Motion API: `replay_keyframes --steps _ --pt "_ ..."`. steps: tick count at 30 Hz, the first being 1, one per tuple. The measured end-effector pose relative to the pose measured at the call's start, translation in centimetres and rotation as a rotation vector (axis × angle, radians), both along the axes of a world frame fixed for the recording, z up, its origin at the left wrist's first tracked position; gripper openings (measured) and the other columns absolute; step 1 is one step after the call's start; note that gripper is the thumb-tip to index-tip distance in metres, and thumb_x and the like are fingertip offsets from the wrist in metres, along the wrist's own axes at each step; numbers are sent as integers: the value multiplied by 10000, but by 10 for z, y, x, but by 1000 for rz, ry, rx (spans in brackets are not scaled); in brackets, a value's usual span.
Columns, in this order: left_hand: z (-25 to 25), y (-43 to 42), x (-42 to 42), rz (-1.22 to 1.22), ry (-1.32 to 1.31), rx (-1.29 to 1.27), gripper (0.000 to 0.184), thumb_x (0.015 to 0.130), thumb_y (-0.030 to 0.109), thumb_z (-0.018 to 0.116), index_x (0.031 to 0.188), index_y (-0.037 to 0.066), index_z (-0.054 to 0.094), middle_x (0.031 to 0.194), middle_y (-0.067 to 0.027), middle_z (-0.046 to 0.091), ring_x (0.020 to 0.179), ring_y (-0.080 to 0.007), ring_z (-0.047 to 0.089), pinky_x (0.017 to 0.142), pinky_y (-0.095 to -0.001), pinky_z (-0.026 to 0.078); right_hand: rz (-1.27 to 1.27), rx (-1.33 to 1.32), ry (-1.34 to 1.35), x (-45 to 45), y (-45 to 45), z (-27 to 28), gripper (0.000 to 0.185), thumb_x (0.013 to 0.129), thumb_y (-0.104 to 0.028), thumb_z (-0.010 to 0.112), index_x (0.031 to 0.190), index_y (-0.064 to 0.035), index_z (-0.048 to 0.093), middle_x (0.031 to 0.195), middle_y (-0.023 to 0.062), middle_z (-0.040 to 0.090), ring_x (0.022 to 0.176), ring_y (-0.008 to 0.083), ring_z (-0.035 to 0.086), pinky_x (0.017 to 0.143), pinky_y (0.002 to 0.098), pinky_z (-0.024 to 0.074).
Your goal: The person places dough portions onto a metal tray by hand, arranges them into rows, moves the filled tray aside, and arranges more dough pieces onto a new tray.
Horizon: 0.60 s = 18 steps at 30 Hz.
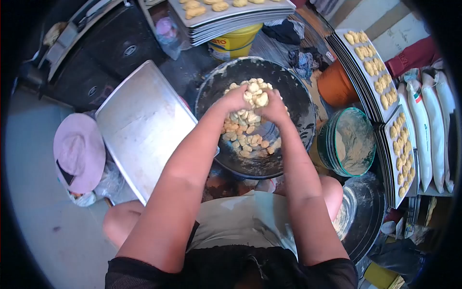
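Note:
A wide black basin (pixel 301 103) stands between my knees, its inner wall smeared with flour. Pale, rounded dough pieces (pixel 248 140) are heaped in it, some more orange than others. My left hand (pixel 235 99) and my right hand (pixel 274 108) cup a clump of these pieces from both sides, above the pile. The fingers curl around the clump and are partly hidden by it. To the left of the basin, an upturned or bare metal baking tray (pixel 149 130) leans at an angle, touched by neither hand.
At the right are a flour-coated green-rimmed bucket (pixel 353 142), an orange bucket (pixel 337 84) and stacked trays (pixel 385 103) of shaped dough. More trays (pixel 231 14) rest above a yellow bucket (pixel 236 43) at the back. A pink hat (pixel 79 144) lies left.

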State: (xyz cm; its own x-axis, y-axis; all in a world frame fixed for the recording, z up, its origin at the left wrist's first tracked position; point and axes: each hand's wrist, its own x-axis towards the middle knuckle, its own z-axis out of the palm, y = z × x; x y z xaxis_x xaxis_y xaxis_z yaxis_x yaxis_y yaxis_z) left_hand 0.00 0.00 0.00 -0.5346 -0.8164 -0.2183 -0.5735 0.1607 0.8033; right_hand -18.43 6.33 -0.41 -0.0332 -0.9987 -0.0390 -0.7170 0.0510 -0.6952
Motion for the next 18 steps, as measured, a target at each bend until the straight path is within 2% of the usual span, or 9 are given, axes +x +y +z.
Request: replay_keyframes --steps 2,5,7,11,13,14,15,17,18 --pt "10 -20 6 42 144 -76 754 610 228 824 1284 80 520 1164 -189 673 1111 -341 637 940 -405 494 42 -93 -37 3 -21 30 806 552 -166 840 1307 -95 566 1212 178 522 1159 368 559 979 409 477" --pt "125 39 102 127 178 -175 728 595 248 825 1245 79 542 1127 -177 682 1066 -337 649 924 -394 501 182 -215 -156 87 17 126 794 561 -180 843 1295 -66 564 1203 183 523 1129 362 558 984 398 468" --pt "169 58 153 161 47 -185 699 656 115 744 1309 32 508 1164 -122 648 1084 -218 609 958 -338 471 269 -326 -256 135 17 142 781 569 -186 844 1288 -58 567 1201 178 520 1134 349 550 991 390 462" --pt "180 94 240 285 31 -45 809 662 119 739 1396 27 412 1251 -132 600 1152 -244 584 1012 -351 452 424 -271 -339 225 21 132 795 591 -189 854 1304 -26 542 1265 191 508 1184 341 524 1030 403 433" --pt "103 90 299 260 -23 -74 872 677 171 756 1429 0 349 1297 -158 560 1227 -262 538 1036 -366 442 499 -298 -173 267 19 87 851 593 -204 859 1346 -33 501 1333 196 486 1237 362 493 1040 412 426" --pt "72 89 323 198 -70 -88 891 692 219 783 1430 -9 339 1309 -165 548 1247 -268 522 1040 -369 439 597 -135 -164 283 17 53 956 593 -272 871 1428 -98 439 1443 206 423 1327 389 418 1084 474 379" --pt "68 103 333 188 -158 -173 869 699 266 794 1405 -7 369 1311 -181 546 1213 -281 545 1017 -374 454 582 23 187 294 48 70 1006 592 -352 879 1467 -167 416 1528 210 344 1393 403 348 1119 554 312" --pt "65 131 345 152 -339 -338 834 713 361 815 1355 -5 429 1313 -213 541 1145 -307 592 972 -385 483 620 -102 352 300 71 80 964 604 -400 873 1455 -227 453 1564 198 302 1406 407 340 1136 601 255" --pt "85 129 349 198 -261 -124 787 744 370 803 1346 15 440 1265 -186 559 1133 -278 585 955 -371 487 709 -40 335 300 62 89 946 607 -403 874 1443 -220 470 1565 201 299 1407 403 344 1134 573 277"
